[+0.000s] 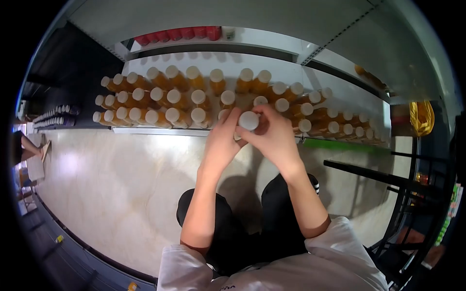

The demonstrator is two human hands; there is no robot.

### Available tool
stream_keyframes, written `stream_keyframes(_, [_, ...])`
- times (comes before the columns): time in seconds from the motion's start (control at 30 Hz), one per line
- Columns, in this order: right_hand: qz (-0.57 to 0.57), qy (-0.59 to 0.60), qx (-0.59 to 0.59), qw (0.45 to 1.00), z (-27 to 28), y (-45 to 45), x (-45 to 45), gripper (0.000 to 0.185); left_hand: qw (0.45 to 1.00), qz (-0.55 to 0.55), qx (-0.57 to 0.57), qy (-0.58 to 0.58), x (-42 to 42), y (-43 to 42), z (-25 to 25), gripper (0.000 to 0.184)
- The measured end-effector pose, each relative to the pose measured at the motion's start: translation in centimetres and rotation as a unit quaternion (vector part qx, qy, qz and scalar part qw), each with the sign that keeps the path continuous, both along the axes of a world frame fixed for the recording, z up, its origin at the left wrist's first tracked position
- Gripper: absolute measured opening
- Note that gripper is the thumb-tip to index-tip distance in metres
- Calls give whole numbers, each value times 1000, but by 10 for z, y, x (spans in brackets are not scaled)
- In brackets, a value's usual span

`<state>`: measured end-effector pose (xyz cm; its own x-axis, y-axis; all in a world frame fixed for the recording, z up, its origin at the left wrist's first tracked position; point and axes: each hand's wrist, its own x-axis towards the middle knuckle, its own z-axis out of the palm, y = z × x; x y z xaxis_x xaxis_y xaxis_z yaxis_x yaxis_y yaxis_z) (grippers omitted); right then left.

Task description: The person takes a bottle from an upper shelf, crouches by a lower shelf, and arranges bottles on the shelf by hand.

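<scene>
A bottle with a white cap is upright between my two hands, seen from above at the front of the shelf. My right hand curls around its right side, with the thumb reaching across the near side. From the left, my left hand closes in with its fingers bent against the bottle. The bottle's body is mostly hidden by my fingers. Behind and beside my hands, rows of amber bottles with white caps stand on a white shelf.
Red containers line the shelf above. A black metal frame juts in from the right, near a yellow bag. Pale floor lies below. At the far left shows another person's foot.
</scene>
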<state>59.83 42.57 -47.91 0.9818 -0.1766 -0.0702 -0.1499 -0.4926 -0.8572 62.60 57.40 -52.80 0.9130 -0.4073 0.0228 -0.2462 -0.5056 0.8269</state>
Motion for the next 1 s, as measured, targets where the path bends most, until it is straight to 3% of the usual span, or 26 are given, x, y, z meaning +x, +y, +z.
stream_keyframes(0.2, [-28, 28, -1, 999, 5, 15, 0, 41, 999, 7, -29, -20, 1, 4, 1, 58])
stream_keyframes(0.4, [-21, 12, -112, 993, -17, 23, -8, 42, 999, -2, 0, -36, -9, 0, 17, 42])
stream_keyframes(0.5, [-14, 35, -36, 999, -5, 27, -11, 37, 1000, 27, 7, -5, -13, 0, 28, 37])
stream_keyframes(0.8, [-3, 9, -7, 1000, -2, 25, -17, 36, 997, 68, 33, -28, -6, 7, 20, 39])
stream_keyframes(0.9, [5, 18, -39, 999, -7, 22, -18, 39, 999, 44, 2, -14, -4, 6, 16, 37])
stream_keyframes(1.0, [37, 68, 3, 997, -3, 17, -18, 42, 998, 13, -6, -53, -6, 8, 13, 38])
